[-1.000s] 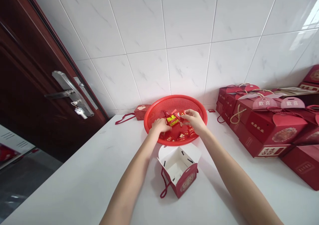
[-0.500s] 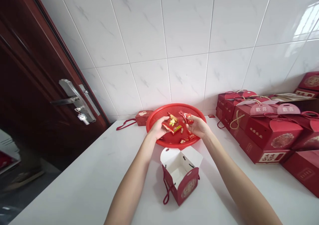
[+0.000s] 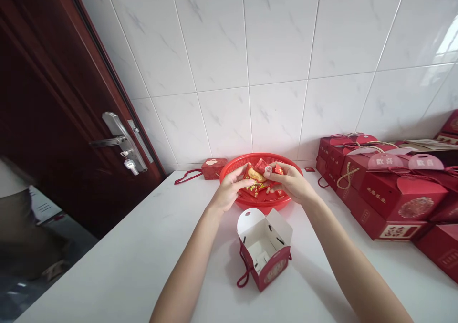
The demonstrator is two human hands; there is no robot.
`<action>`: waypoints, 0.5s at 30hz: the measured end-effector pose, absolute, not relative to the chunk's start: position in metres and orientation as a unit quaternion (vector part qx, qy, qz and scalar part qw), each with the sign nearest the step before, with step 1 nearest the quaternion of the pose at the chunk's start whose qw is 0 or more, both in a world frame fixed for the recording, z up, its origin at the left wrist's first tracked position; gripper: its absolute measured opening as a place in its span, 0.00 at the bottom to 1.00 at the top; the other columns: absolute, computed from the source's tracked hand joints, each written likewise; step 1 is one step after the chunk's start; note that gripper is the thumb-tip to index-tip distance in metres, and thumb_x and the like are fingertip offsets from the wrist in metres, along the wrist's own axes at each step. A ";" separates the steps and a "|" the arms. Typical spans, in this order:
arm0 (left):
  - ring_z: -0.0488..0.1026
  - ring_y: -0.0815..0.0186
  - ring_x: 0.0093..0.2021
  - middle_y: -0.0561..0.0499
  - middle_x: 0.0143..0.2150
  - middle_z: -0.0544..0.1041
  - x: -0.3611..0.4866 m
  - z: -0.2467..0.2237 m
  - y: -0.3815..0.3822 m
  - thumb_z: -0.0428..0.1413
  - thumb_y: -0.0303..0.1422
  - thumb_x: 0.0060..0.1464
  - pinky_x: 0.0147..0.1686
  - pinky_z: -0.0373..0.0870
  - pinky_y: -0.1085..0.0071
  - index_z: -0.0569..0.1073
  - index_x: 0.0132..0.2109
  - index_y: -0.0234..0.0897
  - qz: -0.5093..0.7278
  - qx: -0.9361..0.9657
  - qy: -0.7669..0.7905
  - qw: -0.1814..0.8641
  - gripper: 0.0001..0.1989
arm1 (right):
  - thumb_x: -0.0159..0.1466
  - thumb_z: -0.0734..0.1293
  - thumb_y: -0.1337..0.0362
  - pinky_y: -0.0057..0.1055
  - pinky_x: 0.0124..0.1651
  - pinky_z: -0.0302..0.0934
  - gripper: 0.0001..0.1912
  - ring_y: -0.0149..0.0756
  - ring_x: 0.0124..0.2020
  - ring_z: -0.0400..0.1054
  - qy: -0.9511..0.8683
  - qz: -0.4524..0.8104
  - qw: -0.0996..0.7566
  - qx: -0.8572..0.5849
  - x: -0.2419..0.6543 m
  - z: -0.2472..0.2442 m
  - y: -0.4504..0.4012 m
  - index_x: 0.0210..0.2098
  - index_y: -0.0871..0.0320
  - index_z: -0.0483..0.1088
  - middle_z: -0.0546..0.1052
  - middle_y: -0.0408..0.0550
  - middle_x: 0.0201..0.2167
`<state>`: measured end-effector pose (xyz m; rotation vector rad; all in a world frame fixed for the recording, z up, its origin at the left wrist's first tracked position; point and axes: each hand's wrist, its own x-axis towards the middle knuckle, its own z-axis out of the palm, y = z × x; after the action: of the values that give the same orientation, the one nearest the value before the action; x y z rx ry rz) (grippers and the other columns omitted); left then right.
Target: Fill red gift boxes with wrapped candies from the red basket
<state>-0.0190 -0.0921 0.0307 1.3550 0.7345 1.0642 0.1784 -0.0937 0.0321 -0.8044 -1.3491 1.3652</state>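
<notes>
Over the red plastic basket [image 3: 234,163], my left hand [image 3: 229,189] is closed on red-and-gold wrapped snack packets [image 3: 255,185]. Close beside it, my right hand [image 3: 291,182] pinches a small red candy packet [image 3: 263,166] with a pale round mark. The two hands nearly meet, and their packets overlap, so the exact number is hidden. More red wrappers lie in the basket beneath them. Nearer to me stands a dark red gift box [image 3: 274,270] with its white-lined flaps up and a cord handle [image 3: 243,280] hanging at its left.
Closed red gift boxes [image 3: 397,194] are stacked along the right. A small red box [image 3: 213,169] with a ribbon sits left of the basket by the tiled wall [image 3: 222,118]. At left are a dark door [image 3: 82,98] with keys and a partly visible person [image 3: 28,232].
My hands have come closer together over the basket, bringing their packets side by side. The view has shifted slightly, and a person at the left shows more.
</notes>
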 end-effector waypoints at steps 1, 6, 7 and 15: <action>0.75 0.55 0.52 0.45 0.50 0.80 -0.021 0.032 -0.094 0.67 0.34 0.47 0.52 0.71 0.61 0.72 0.59 0.40 0.455 0.590 0.320 0.585 0.31 | 0.51 0.78 0.52 0.28 0.29 0.69 0.18 0.34 0.29 0.73 -0.580 0.550 0.496 -0.339 0.178 0.036 -0.098 0.29 0.57 0.72 0.76 0.43 0.30; 0.74 0.56 0.54 0.44 0.52 0.78 -0.031 0.038 -0.100 0.68 0.31 0.45 0.53 0.71 0.62 0.67 0.63 0.40 0.465 0.604 0.340 0.551 0.38 | 0.54 0.75 0.49 0.32 0.34 0.73 0.18 0.38 0.31 0.76 -0.623 0.501 0.487 -0.352 0.176 0.048 -0.114 0.28 0.58 0.72 0.77 0.45 0.30; 0.74 0.56 0.54 0.44 0.53 0.77 -0.032 0.038 -0.101 0.68 0.31 0.44 0.53 0.71 0.62 0.68 0.61 0.40 0.475 0.605 0.344 0.539 0.36 | 0.54 0.76 0.50 0.34 0.36 0.73 0.18 0.39 0.31 0.77 -0.621 0.502 0.490 -0.350 0.175 0.049 -0.115 0.28 0.58 0.73 0.77 0.45 0.30; 0.73 0.54 0.55 0.45 0.54 0.75 -0.022 0.035 -0.100 0.69 0.38 0.43 0.49 0.74 0.62 0.69 0.53 0.41 0.547 0.547 0.366 0.517 0.31 | 0.50 0.78 0.51 0.40 0.46 0.74 0.17 0.45 0.38 0.78 -0.552 0.504 0.580 -0.323 0.165 0.042 -0.114 0.30 0.56 0.76 0.81 0.48 0.34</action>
<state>-0.0219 -0.0996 0.0348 1.3125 0.8797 1.3140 0.1650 -0.1135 0.0416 -0.7557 -1.2913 1.1773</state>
